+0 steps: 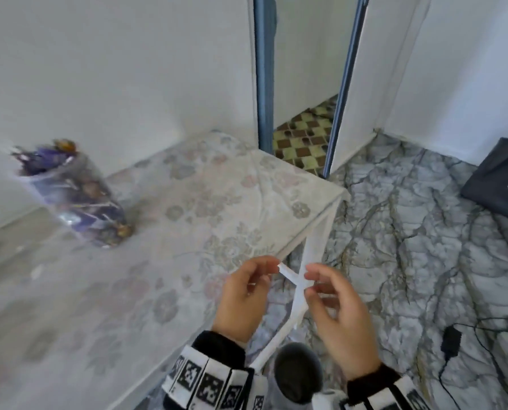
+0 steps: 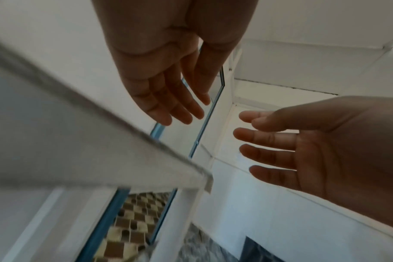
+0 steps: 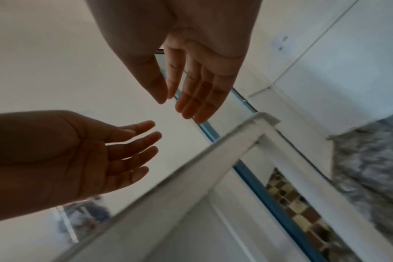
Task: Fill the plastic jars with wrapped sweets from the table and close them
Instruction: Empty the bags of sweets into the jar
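A clear plastic jar (image 1: 72, 196) packed to its rim with purple and gold wrapped sweets (image 1: 44, 156) stands on the floral-clothed surface (image 1: 187, 202), with no lid on it, blurred in the head view. Well to the right of the jar, past the surface's near corner, the left hand (image 1: 243, 294) and right hand (image 1: 337, 315) hover close together, palms facing, holding nothing. Both wrist views show the fingers (image 2: 175, 108) of the 2 hands loosely extended and apart. Farther right of the jar, a dark bag (image 1: 501, 182) lies on the marbled floor (image 1: 409, 232).
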Demonstrator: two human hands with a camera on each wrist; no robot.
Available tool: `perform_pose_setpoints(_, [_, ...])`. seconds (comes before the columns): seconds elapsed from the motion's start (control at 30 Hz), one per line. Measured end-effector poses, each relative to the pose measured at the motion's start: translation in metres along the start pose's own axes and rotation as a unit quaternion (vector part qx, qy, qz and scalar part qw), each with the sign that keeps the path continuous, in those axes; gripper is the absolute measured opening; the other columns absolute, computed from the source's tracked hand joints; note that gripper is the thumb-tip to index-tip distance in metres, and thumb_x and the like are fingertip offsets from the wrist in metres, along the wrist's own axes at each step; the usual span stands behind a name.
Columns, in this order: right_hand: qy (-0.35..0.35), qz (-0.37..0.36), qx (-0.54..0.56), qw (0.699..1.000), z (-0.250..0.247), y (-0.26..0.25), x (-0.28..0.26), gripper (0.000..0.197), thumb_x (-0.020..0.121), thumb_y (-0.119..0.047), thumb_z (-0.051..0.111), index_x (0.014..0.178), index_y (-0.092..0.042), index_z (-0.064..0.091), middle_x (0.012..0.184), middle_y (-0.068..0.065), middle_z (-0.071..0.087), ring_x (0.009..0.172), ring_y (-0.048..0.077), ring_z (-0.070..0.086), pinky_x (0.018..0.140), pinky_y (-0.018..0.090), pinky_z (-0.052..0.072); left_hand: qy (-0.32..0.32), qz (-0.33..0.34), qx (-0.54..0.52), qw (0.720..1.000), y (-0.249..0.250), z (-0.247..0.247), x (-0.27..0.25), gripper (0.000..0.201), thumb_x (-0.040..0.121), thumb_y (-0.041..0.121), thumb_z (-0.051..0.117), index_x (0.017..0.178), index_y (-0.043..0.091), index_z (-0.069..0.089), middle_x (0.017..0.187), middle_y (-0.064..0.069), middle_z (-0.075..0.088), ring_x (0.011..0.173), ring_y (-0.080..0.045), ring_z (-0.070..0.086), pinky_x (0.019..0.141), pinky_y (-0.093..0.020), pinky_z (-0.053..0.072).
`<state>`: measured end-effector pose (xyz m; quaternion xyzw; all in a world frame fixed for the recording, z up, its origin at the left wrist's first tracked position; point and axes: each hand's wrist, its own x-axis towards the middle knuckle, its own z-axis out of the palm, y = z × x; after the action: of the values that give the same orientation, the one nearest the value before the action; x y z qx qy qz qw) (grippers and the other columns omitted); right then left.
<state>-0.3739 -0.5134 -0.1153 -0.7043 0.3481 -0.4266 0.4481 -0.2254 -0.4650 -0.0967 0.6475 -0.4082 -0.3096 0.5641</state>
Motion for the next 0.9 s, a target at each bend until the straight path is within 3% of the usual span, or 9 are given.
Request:
perform_pose_setpoints(0.13, [-0.057, -0.034, 0.022, 0.998, 0.033, -0.036, 0.009, 0.025, 0.088, -0.026, 0.059, 0.106, -0.043, 0.058, 0.105, -0.02, 0.063, 0.089, 0.007, 0.063, 0.07, 0.012, 0.048, 0.078, 0.033, 0.018, 0.996, 0.02, -0.054, -0.015, 0.03, 0.087, 0.004, 0.049, 0.093, 0.03, 0.062, 0.091, 0.022, 0.069, 0.088, 0.002, 0.063, 0.08, -0.016, 0.048])
perform_pose_setpoints(0.27, [-0.123, -0.044, 0.038, 0.991, 0.08, -0.06, 0.024, 0.029, 0.089, -0.013, 0.061, 0.107, -0.035, 0.059, 0.103, -0.024, 0.061, 0.088, 0.003, 0.061, 0.069, 0.01, 0.047, 0.15, 0.031, 0.033, 0.988, 0.019, -0.112, -0.025, 0.033, 0.089, -0.001, 0.05, 0.093, 0.029, 0.063, 0.095, 0.02, 0.069, 0.09, 0.001, 0.063, 0.08, -0.023, 0.049])
perform_pose_setpoints(0.43, [-0.106, -0.108, 0.06, 0.987, 0.152, -0.092, 0.048, 0.022, 0.087, -0.019, 0.059, 0.104, -0.032, 0.061, 0.1, -0.021, 0.063, 0.085, 0.004, 0.062, 0.067, 0.009, 0.046, 0.225, 0.027, 0.045, 0.973, 0.016, -0.186, -0.016, 0.039, 0.085, -0.013, 0.052, 0.086, 0.025, 0.063, 0.085, 0.009, 0.071, 0.078, 0.007, 0.062, 0.07, -0.008, 0.045])
perform_pose_setpoints(0.57, [-0.09, -0.141, 0.084, 0.982, 0.205, -0.113, 0.077, 0.024, 0.084, -0.02, 0.055, 0.104, -0.034, 0.059, 0.1, -0.019, 0.064, 0.084, 0.002, 0.062, 0.069, 0.008, 0.044, 0.287, 0.046, 0.054, 0.955, 0.022, -0.237, 0.007, 0.032, 0.083, -0.004, 0.061, 0.093, 0.026, 0.058, 0.098, 0.007, 0.064, 0.075, 0.004, 0.058, 0.063, -0.01, 0.045])
perform_pose_setpoints(0.63, [-0.086, -0.152, 0.092, 0.98, 0.228, -0.119, 0.093, 0.024, 0.084, -0.021, 0.054, 0.104, -0.034, 0.058, 0.098, -0.014, 0.066, 0.085, 0.001, 0.062, 0.071, 0.006, 0.043, 0.304, 0.052, 0.076, 0.948, 0.024, -0.259, 0.019, 0.037, 0.079, 0.006, 0.07, 0.106, 0.026, 0.052, 0.107, 0.011, 0.057, 0.085, 0.0, 0.056, 0.068, -0.017, 0.045])
perform_pose_setpoints(0.73, [-0.09, -0.155, 0.086, 0.98, 0.253, -0.125, 0.115, 0.024, 0.084, -0.024, 0.054, 0.105, -0.037, 0.055, 0.103, -0.015, 0.063, 0.089, -0.003, 0.059, 0.074, 0.004, 0.041, 0.312, 0.031, 0.108, 0.943, 0.026, -0.284, 0.037, 0.065, 0.073, 0.018, 0.077, 0.128, 0.018, 0.042, 0.121, 0.006, 0.048, 0.101, -0.012, 0.05, 0.081, -0.026, 0.042])
perform_pose_setpoints(0.9, [-0.098, -0.14, 0.096, 0.981, 0.279, -0.128, 0.145, 0.03, 0.084, -0.032, 0.05, 0.114, -0.033, 0.051, 0.117, -0.016, 0.057, 0.095, -0.01, 0.054, 0.073, 0.002, 0.039, 0.301, 0.057, 0.167, 0.937, 0.025, -0.302, 0.055, 0.072, 0.073, 0.035, 0.075, 0.133, 0.018, 0.039, 0.13, 0.005, 0.047, 0.111, -0.012, 0.047, 0.091, -0.029, 0.043])
